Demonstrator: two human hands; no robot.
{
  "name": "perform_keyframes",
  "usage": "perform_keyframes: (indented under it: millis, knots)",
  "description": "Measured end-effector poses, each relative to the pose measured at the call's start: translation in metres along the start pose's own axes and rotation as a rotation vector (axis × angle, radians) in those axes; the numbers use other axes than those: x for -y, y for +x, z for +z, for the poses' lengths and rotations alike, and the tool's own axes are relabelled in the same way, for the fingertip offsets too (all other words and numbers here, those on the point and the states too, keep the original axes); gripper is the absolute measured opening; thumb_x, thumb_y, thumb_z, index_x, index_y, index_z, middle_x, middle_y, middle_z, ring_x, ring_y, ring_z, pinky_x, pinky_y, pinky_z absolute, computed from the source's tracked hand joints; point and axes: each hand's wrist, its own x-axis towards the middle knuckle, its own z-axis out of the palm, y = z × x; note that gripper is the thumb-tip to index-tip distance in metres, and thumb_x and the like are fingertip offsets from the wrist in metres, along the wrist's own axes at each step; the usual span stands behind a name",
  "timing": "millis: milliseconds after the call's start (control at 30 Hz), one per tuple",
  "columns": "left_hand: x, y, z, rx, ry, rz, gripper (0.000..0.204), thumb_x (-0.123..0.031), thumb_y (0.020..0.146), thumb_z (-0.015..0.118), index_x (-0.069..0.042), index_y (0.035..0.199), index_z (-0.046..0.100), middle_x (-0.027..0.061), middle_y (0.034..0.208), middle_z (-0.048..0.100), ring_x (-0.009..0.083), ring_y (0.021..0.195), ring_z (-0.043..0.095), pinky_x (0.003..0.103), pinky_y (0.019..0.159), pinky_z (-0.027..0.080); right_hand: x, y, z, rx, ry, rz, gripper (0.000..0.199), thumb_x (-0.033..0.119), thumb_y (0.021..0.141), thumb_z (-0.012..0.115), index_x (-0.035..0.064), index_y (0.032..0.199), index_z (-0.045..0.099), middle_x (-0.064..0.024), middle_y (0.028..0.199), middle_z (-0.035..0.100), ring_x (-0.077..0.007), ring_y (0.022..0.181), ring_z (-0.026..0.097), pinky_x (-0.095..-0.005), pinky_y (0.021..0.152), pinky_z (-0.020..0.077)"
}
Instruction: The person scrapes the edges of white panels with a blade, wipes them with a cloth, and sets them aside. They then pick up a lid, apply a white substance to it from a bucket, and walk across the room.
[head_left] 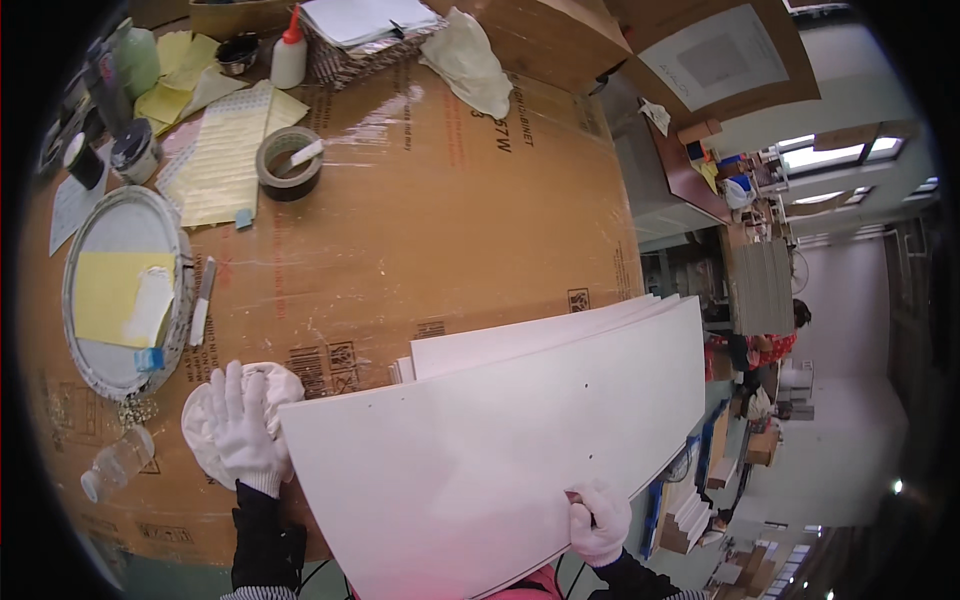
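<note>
My left hand (243, 425), in a white knit glove, lies with its fingers stretched out on a bunched white cloth (203, 436) beside the board's left end. In front of me, a large white board (470, 440) with a few small dark specks slants over more white boards (530, 335). Over the board's near right part, my gloved right hand (598, 522) is curled closed. A small reddish-dark bit shows at its fingertips; I cannot make out what it is.
Left on the cardboard-covered table (450, 220) are a round lid (125, 215) with yellow paper, a clear bottle (118, 462) and a tape roll (290, 190). Farther back sit a red-tipped glue bottle (289, 60) and a crumpled cloth (468, 62). A person (770, 348) is at far right.
</note>
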Motion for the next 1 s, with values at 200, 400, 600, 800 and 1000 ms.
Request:
perform_keyframes:
  millis: [200, 400, 600, 800, 1000]
  knots:
    - [0.01, 0.002, 0.023, -0.147, 0.028, 0.094, 0.04, -0.033, 0.088, 0.063, -0.012, 0.122, 0.063, 0.0186, 0.139, 0.055, 0.0435, 0.132, 0.048, 0.053, 0.109, 0.039, -0.013, -0.006, 0.004, 0.047, 0.004, -0.022, 0.025, 0.003, 0.076, 0.066, 0.0052, 0.101, 0.066, -0.0039, 0.069, 0.06, -0.0254, 0.06, 0.061, -0.0355, 0.052, 0.0482]
    - [0.006, 0.005, 0.0, -0.127, 0.011, 0.096, 0.039, -0.027, 0.081, 0.069, -0.006, 0.114, 0.069, 0.0154, 0.13, 0.062, 0.0425, 0.126, 0.054, 0.054, 0.108, 0.041, -0.012, -0.015, 0.002, 0.099, -0.037, -0.062, 0.017, 0.009, 0.083, 0.061, 0.0054, 0.099, 0.064, -0.0036, 0.07, 0.061, -0.0238, 0.061, 0.056, -0.037, 0.061, 0.0432]
    - [-0.004, 0.005, 0.013, -0.041, -0.09, 0.03, 0.051, -0.015, 0.07, 0.066, -0.014, 0.121, 0.063, 0.0091, 0.139, 0.054, 0.0357, 0.134, 0.044, 0.055, 0.116, 0.027, -0.011, -0.017, 0.004, 0.01, -0.084, -0.032, 0.029, 0.027, 0.1, 0.054, 0.002, 0.107, 0.065, -0.0073, 0.076, 0.062, -0.0234, 0.066, 0.056, -0.0356, 0.064, 0.0423]
    - [0.0, -0.003, -0.004, -0.079, -0.044, 0.028, 0.049, -0.016, 0.071, 0.068, -0.015, 0.119, 0.063, 0.009, 0.136, 0.056, 0.0344, 0.131, 0.046, 0.055, 0.112, 0.03, -0.001, -0.007, 0.014, -0.056, 0.118, 0.003, 0.022, 0.004, 0.084, 0.059, -0.0006, 0.103, 0.068, -0.0114, 0.078, 0.064, -0.0273, 0.067, 0.06, -0.0367, 0.062, 0.0473]
    - [0.001, -0.007, 0.0, -0.091, -0.066, 0.02, 0.05, -0.027, 0.08, 0.066, -0.013, 0.128, 0.059, 0.01, 0.14, 0.054, 0.0339, 0.133, 0.044, 0.054, 0.114, 0.028, 0.002, -0.016, 0.013, -0.185, 0.1, -0.035, 0.027, -0.003, 0.081, 0.06, 0.0003, 0.106, 0.068, -0.0135, 0.086, 0.067, -0.0298, 0.072, 0.064, -0.0367, 0.067, 0.0512]
